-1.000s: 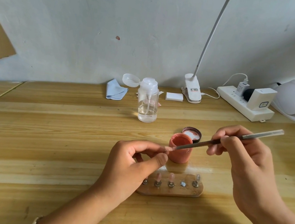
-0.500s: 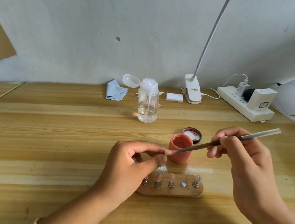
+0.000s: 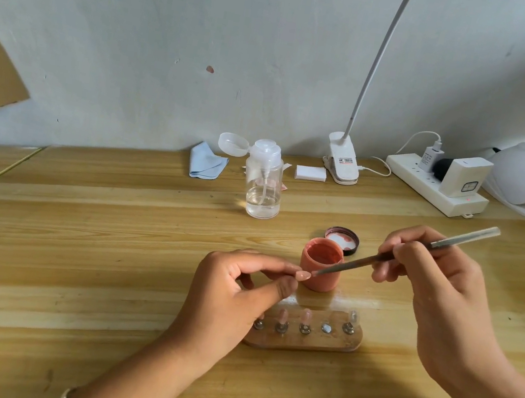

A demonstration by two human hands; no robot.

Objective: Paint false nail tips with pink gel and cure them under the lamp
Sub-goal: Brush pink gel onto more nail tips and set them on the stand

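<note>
The brush [image 3: 383, 259] lies along the 2-to-8 o'clock line, its bristles at 8 touching the nail tip [image 3: 304, 275] in front of the pink pot [image 3: 319, 277]. The left hand [image 3: 231, 294] pinches that tip between thumb and forefinger; the right hand [image 3: 430, 286] grips the brush with curled fingers

glossy wooden table [image 3: 74, 236]; clear plastic pump bottle [image 3: 262, 185] at 12 o'clock; metal-handled brush [image 3: 383, 259]; matt pink jar [image 3: 321, 265].
</note>
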